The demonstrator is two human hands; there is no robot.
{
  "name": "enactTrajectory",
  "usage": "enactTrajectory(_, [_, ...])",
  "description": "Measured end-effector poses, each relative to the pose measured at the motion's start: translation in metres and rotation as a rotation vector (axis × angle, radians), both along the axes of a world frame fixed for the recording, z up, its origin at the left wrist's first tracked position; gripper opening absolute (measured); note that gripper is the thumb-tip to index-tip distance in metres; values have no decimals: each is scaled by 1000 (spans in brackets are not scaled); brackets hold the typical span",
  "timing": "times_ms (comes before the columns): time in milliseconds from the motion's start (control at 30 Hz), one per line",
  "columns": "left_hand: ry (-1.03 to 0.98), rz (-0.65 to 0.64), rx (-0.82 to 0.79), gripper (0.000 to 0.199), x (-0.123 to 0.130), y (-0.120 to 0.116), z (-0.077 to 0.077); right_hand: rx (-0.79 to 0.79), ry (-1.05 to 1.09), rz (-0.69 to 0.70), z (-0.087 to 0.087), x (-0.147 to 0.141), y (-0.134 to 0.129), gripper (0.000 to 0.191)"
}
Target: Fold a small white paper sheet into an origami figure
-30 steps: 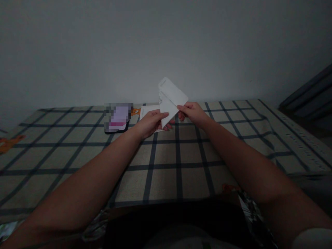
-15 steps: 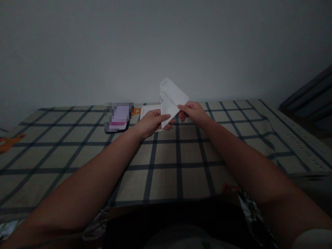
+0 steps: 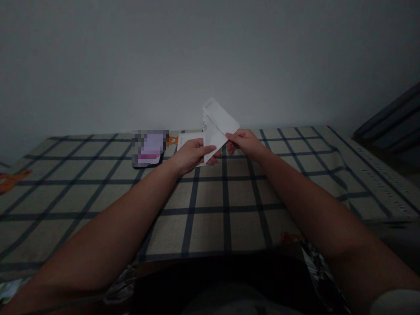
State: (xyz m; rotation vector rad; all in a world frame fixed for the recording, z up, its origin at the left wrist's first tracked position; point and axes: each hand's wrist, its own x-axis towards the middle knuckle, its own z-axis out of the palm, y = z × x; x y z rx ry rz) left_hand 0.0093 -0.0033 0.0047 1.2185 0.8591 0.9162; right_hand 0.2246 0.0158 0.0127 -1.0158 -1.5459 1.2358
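A folded sheet of white paper (image 3: 219, 120) is held up in the air, tilted, with a slanting fold edge across it and a ragged left edge. My left hand (image 3: 192, 155) pinches its lower corner, thumb on the near face and fingers behind. At the right edge, my right hand (image 3: 244, 142) grips the paper between thumb and forefinger, the other fingers curled beneath. Another pale sheet (image 3: 184, 141) lies on the table behind my left hand, which partly covers it.
A phone-like device (image 3: 150, 148), its screen partly pixelated, lies left of my hands on the checked tablecloth (image 3: 210, 192). A grey wall (image 3: 210, 57) rises directly behind the table. Dark slatted furniture (image 3: 390, 111) stands at the far right.
Almost nothing differs. The paper's upper part has shifted very slightly, and both hands keep the same hold on it.
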Motion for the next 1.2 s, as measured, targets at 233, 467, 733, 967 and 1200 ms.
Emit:
enactTrajectory(233, [-33,-43,7,18,-1,4,-4,-2,41,1,-5,0,3,42])
enactTrajectory(467, [-9,-25,11,17,0,1,-1,-76,108,60,2,0,-2,51])
enactTrajectory(733, [-20,17,12,17,1,2,-2,-40,-36,61,-2,0,1,44])
enactTrajectory(967, [-23,-12,11,16,1,2,-1,61,-87,-5,2,0,-4,37])
enactTrajectory(1200, [-14,-7,21,20,0,2,-1,97,-67,-41,5,0,-7,35])
